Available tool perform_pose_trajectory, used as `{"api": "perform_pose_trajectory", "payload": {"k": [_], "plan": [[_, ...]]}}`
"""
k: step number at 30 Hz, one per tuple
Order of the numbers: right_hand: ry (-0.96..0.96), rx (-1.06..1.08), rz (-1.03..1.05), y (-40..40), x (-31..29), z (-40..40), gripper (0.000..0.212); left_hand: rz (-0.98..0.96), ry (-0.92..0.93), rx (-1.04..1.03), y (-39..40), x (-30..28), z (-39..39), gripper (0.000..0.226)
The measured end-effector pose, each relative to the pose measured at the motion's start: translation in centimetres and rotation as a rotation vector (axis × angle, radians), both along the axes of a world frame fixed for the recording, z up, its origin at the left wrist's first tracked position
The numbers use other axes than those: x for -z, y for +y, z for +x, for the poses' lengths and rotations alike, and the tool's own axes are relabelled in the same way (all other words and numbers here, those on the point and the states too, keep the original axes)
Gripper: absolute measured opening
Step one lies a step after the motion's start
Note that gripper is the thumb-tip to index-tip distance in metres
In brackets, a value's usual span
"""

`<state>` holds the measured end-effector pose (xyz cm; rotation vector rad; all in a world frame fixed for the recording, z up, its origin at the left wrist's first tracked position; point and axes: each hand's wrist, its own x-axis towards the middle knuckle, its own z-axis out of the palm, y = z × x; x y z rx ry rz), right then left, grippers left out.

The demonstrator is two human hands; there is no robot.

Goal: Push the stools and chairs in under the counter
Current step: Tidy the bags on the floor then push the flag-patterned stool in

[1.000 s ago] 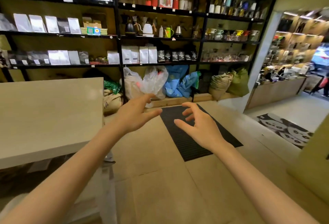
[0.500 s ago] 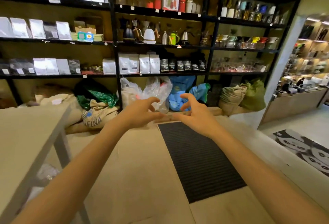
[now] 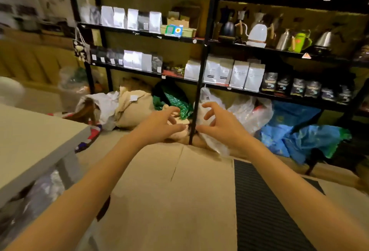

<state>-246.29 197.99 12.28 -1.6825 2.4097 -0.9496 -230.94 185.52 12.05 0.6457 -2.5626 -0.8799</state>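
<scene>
Black shelving fills the background; bench at left. Left hand and right hand — fingers spread, holding nothing. Stools and chairs not visible — risk: reaching blind, striking the shelving.

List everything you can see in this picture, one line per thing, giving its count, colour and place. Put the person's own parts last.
counter: one, pale grey, left edge.
shelving unit: one, black, across the back wall.
white bags: many, count unclear, on the shelves.
kettles: several, white, black, steel and green, on the right shelf.
sacks: a few, beige, on the floor under the shelves.
blue bags: count unclear, floor at right.
floor mat: one, black ribbed, lower right.
stools or chairs: none clearly in view.
left hand: one, empty, fingers spread, centre.
right hand: one, empty, fingers spread, centre.
</scene>
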Motion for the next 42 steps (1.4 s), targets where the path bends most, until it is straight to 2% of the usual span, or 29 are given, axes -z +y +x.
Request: {"api": "perform_pose_trajectory", "payload": {"k": [5, 13, 17, 22, 30, 35, 39, 42], "plan": [[0.017, -0.175, 0.049, -9.5, 0.0, -7.2, 0.061, 0.057, -0.027, -0.213, -6.7, 0.1, -3.8, 0.055], [0.014, -0.416, 0.062, -26.4, 4.6, -11.9, 0.061, 0.119, -0.068, -0.454, -19.3, 3.5, -7.7, 0.054], [-0.015, -0.549, 0.077, -35.9, 6.6, -12.4, 0.063, 0.105, -0.026, -0.602, -26.8, 5.6, -8.9, 0.056], [-0.002, -0.746, 0.133, -47.2, 7.2, -11.5, 0.063, 0.177, -0.019, -0.787, -34.8, 7.9, -8.4, 0.059], [0.049, -1.056, 0.264, -62.1, 9.4, -7.8, 0.064, 0.212, -0.133, -1.082, -42.7, 11.2, -4.0, 0.053], [0.148, -1.308, 0.276, -69.1, 11.8, -4.1, 0.054, 0.185, -0.301, -1.249, -45.4, 13.6, -2.0, 0.071], [0.327, -1.495, 0.288, -73.6, 15.0, -1.4, 0.065, 0.192, -0.428, -1.328, -47.2, 15.4, -1.6, 0.078], [0.436, -1.623, 0.239, -75.5, 16.5, 0.1, 0.067, 0.167, -0.469, -1.349, -47.7, 16.9, -1.2, 0.102]]}}
